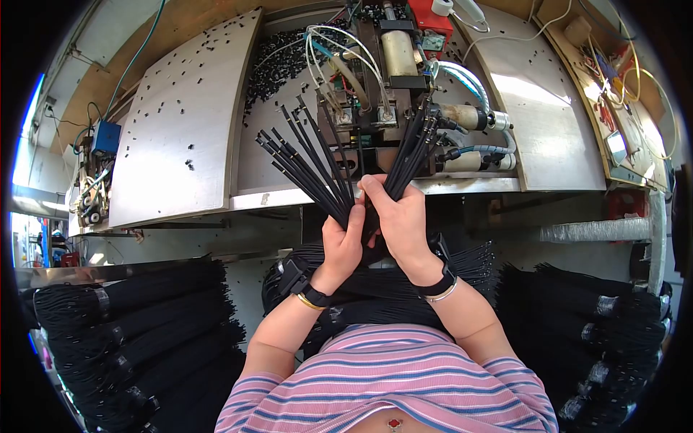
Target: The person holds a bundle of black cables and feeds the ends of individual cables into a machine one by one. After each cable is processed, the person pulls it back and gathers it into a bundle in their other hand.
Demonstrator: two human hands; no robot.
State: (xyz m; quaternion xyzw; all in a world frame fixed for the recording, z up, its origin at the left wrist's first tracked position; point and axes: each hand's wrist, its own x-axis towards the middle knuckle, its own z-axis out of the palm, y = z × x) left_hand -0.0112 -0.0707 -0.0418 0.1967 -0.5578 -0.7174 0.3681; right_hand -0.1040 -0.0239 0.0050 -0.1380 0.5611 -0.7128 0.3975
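My left hand (342,242) grips a fan of several thin black cords (303,162) with capped tips, spread up and to the left. My right hand (403,220) pinches a tighter bunch of black cords (413,151) whose ends reach up into the small machine (382,79) with a brass cylinder and white tubes. The two hands touch at the thumbs, just in front of the metal bench edge (289,196). Both wrists wear black bands.
Steel plates (180,123) flank the machine, scattered with small black caps (278,61). Bundles of black cords lie at the left (137,325), across my lap (375,285) and at the right (599,317). A blue box with wiring (105,137) sits at the far left.
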